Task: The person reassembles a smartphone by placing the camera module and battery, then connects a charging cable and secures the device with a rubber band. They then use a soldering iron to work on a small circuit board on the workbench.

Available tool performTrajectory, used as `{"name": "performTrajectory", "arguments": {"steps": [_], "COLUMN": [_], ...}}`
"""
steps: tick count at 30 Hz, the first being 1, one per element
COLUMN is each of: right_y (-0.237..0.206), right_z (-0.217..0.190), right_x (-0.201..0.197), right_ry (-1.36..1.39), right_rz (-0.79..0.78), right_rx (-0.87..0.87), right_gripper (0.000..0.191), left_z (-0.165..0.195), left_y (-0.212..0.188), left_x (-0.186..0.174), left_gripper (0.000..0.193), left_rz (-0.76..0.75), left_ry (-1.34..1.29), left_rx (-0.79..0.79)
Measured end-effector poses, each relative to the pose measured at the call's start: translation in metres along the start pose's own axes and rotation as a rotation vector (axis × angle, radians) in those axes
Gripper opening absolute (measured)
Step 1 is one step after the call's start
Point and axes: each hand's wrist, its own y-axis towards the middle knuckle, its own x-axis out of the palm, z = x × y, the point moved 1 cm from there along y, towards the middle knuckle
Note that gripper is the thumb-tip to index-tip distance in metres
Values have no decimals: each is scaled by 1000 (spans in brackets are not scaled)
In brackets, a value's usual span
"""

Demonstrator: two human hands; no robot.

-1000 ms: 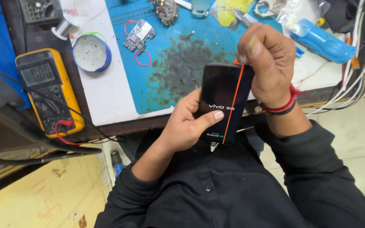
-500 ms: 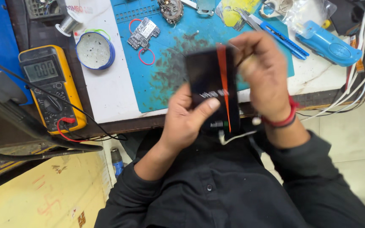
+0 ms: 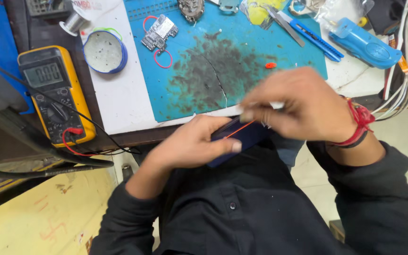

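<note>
- 2 bare hands work on 1 dark phone (image 3: pixel 242 137), low down by the person's chest, just past the front edge of the desk (image 3: pixel 119 113)
- Half a second ago the phone stood up with its dark face to the camera; now it lies almost flat and only its edge and a bit of its blue-black side show
- Left hand (image 3: pixel 192 141) is clenched around the phone from below, thumb pressed on its near edge
- Right hand (image 3: pixel 303 106) has come down over the top of the phone; its fingertips (image 3: pixel 249 115) pinch at the far edge, but it is blurry, so I cannot tell just what they pinch
- 1 thin orange line (image 3: pixel 242 130) runs along the phone, just as before
- My guess: the phone was tipped so the right hand can get at its edge
- On the desk, well apart from the hands, sit a blue mat (image 3: pixel 223 56), a yellow meter (image 3: pixel 55 92), a round blue tin (image 3: pixel 105 52) and a blue tool (image 3: pixel 364 45)
</note>
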Motion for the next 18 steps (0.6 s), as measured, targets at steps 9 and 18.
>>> {"name": "performTrajectory", "arguments": {"steps": [9, 18], "right_y": [-30, -13], "right_z": [24, 37], "right_x": [29, 45], "right_ry": [-166, -576], "right_rz": [886, 586], "right_rx": [112, 275], "right_gripper": [12, 8], "left_z": [-36, -28], "left_y": [26, 34], "left_x": [11, 16], "left_gripper": [20, 47], "left_rz": [574, 425], "left_ry": [-760, -536], "left_rx": [443, 448]}}
